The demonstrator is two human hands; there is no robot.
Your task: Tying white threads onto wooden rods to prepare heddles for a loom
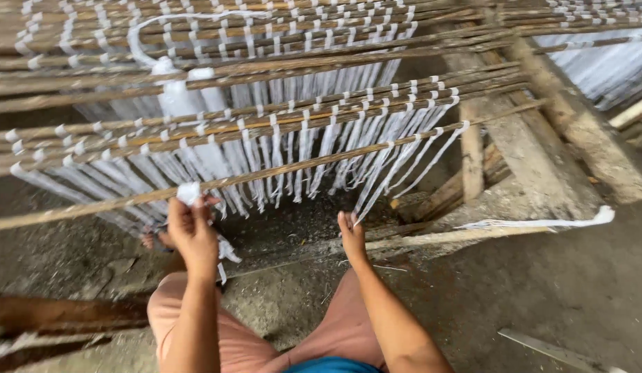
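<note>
From the head camera, a rack of long bamboo sticks [286,169] lies across, with many white strips [293,148] hanging down from it. The left hand [193,231] is closed around a white strip end [189,191] right at the nearest stick. The right hand [351,235], below the sticks, pinches a hanging strip [397,173]. Under the rack is a grey dirt floor [542,290].

White strips [279,148] hang looped over slanting bamboo poles [265,124] — one wadded; one pulled taut.
</note>
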